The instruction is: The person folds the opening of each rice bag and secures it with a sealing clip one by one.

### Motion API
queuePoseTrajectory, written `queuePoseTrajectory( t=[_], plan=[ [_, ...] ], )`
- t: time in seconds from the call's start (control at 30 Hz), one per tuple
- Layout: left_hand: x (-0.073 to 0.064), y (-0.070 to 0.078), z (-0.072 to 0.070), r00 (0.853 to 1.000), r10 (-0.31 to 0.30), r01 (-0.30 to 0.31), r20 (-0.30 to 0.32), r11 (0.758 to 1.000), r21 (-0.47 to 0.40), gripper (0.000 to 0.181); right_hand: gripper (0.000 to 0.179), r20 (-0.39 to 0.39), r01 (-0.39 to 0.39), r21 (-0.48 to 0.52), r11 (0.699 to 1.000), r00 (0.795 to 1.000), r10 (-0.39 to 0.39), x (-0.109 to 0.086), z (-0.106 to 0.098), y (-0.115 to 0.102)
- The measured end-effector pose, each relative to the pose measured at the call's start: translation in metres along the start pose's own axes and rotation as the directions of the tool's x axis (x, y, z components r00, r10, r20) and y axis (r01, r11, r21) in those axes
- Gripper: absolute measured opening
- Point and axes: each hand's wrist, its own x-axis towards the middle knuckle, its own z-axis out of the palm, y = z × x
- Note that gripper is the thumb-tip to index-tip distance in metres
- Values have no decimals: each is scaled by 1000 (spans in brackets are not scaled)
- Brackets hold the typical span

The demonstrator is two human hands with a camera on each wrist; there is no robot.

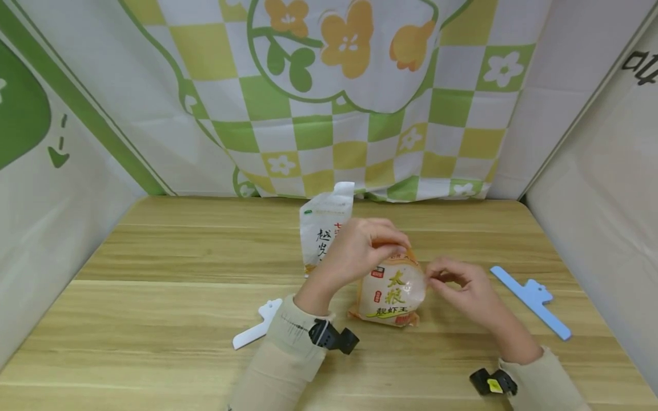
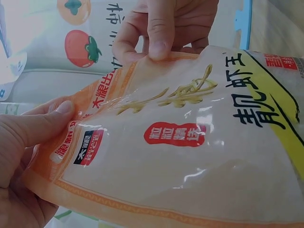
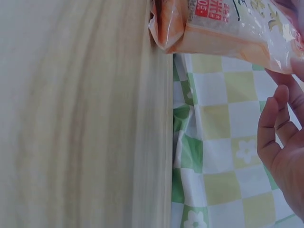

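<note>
A plump orange and clear plastic bag of rice (image 1: 393,294) with gold and black lettering stands on the table between my hands. My left hand (image 1: 362,248) grips its top edge, thumb on the front in the left wrist view and the other fingers behind. At the bag's right side, my right hand (image 1: 465,288) pinches the edge between thumb and forefinger; the left wrist view shows that thumb pressed on the orange border. Behind my left hand stands a white paper-like bag (image 1: 326,214) with dark brush lettering, partly hidden by that hand.
A white sealing clip (image 1: 257,325) lies left of the bag, partly under my left sleeve. Further right lies a blue sealing clip (image 1: 532,299). The wooden table (image 1: 169,319) meets a checked green and yellow cloth (image 1: 349,154) at the back.
</note>
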Motion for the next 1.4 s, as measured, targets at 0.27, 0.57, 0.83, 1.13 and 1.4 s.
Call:
queuePoseTrajectory(
  t=[0.27,0.57,0.83,1.13,1.4],
  plan=[
    [0,-1,-1,1000,23,-22,-7,1000,13,8,25,50,-24,-22,999,998,25,0,-6,3],
    [0,-2,0,999,41,-41,-3,999,11,8,22,55,-84,-6,996,995,85,1,-7,-2],
    [0,-3,-1,999,51,-51,4,998,-28,9,11,98,-194,45,980,977,189,5,-6,-6],
    [0,-3,-2,999,40,-39,20,999,-28,11,20,101,-254,41,966,963,249,7,1,-6],
    [-1,10,1,992,-108,96,62,981,168,16,17,123,-330,47,943,939,322,8,2,-8]
  ],
)
